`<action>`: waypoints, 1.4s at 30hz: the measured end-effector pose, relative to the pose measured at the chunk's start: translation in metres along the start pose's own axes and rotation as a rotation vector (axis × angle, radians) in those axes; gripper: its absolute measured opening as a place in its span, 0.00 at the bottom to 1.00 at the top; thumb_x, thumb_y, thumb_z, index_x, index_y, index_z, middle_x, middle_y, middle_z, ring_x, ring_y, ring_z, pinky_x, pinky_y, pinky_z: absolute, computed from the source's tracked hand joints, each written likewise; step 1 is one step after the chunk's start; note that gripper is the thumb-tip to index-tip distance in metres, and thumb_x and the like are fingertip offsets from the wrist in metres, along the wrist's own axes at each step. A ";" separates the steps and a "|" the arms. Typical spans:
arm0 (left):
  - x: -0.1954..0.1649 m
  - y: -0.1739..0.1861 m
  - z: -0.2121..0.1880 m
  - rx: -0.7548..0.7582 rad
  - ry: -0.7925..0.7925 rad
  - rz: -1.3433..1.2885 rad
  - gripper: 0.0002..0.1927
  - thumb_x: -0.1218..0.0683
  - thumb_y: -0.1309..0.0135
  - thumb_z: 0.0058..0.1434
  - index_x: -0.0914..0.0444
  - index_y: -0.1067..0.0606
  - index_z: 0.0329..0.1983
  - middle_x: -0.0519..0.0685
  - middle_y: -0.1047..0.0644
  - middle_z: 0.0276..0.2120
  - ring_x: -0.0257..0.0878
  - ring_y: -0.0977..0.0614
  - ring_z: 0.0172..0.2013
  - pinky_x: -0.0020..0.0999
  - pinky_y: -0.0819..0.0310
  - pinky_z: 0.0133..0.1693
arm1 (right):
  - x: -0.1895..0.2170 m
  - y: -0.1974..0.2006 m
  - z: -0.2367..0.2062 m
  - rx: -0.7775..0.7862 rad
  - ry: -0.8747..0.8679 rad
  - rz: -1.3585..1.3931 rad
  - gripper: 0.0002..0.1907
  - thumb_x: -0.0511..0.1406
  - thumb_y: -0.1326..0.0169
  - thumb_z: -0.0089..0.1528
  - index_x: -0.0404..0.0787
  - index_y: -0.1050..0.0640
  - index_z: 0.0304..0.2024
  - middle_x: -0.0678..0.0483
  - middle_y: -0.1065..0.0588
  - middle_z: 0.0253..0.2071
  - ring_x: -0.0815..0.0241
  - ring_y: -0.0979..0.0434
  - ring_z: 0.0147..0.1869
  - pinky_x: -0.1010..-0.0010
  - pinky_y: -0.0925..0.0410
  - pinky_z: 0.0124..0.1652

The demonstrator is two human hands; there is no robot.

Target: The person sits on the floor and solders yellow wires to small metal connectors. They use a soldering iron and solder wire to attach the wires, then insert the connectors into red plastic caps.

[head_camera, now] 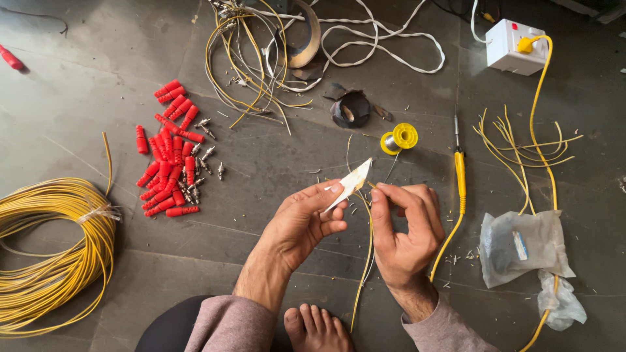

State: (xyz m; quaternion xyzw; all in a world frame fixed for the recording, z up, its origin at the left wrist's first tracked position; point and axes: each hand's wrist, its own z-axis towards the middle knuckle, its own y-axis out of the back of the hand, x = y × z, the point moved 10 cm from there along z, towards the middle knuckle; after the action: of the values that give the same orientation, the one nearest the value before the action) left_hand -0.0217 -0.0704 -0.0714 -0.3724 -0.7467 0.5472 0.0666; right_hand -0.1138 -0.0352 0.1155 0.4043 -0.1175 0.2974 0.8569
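Floor (78, 91): dark grey stone slabs, dusty, strewn with tiny wire clippings; everything lies on it.
Coil (45, 254): big hank of thin yellow wire at 9 o'clock, bound with a pale tie; looks mostly unused.
Tangle (261, 58): loose yellow and white leads at 12 o'clock, heaped together.
Caps (168, 153): heap of red ribbed plastic sleeves at 10 o'clock, small metal plugs beside them, all loose; judged, none fitted to a wire yet.
Cut wires (515, 140): short yellow lengths fanned out at 2 o'clock, already cut.
Bags (525, 248): crumpled clear plastic at 4 o'clock.
Socket (515, 45): white box at 1 o'clock, a yellow cord plugged in.
Iron (460, 173): yellow-handled, thin metal tip, lying at 3 o'clock, not in hand.
Tape (350, 107): black roll at 12 o'clock.
Solder (399, 138): small yellow spool, grey wire wound on it, just above the hands.
Left hand (300, 225): grip pressed together on a blade (351, 182), pale and pointed, tip up.
Right hand (404, 234): grip pinching a wire (368, 244), yellow, at centre, its end at the blade and its tail hanging toward 6 o'clock.
Stage: judged early; this end is being bared, soldering and capping remain.
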 end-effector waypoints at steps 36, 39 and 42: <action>-0.022 0.047 0.000 -0.324 -0.180 0.009 0.20 0.55 0.40 0.61 0.69 0.25 0.54 0.51 0.19 0.34 0.37 0.16 0.31 0.32 0.16 0.33 | -0.234 0.182 0.041 -0.153 -0.292 -0.820 0.05 0.32 0.38 0.72 0.38 0.20 0.41 0.51 0.23 0.40 0.51 0.25 0.46 0.61 0.37 0.48; -0.020 0.046 0.000 -0.326 -0.177 0.021 0.20 0.55 0.40 0.60 0.70 0.24 0.54 0.51 0.18 0.34 0.37 0.16 0.31 0.31 0.16 0.33 | -0.269 0.179 0.070 -0.065 -0.326 -0.912 0.06 0.33 0.40 0.73 0.37 0.20 0.41 0.49 0.23 0.39 0.49 0.24 0.46 0.61 0.35 0.49; -0.023 0.047 -0.002 -0.340 -0.196 0.015 0.20 0.56 0.40 0.61 0.70 0.25 0.54 0.51 0.18 0.34 0.37 0.16 0.31 0.32 0.16 0.34 | -0.245 0.154 0.073 -0.102 -0.189 -1.040 0.08 0.33 0.41 0.75 0.37 0.19 0.41 0.48 0.23 0.39 0.48 0.23 0.47 0.60 0.34 0.49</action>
State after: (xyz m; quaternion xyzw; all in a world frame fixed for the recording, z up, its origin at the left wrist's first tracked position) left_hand 0.0184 -0.0775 -0.1038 -0.3288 -0.8285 0.4472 -0.0742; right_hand -0.3990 -0.1160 0.1508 0.3922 0.0073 -0.2105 0.8954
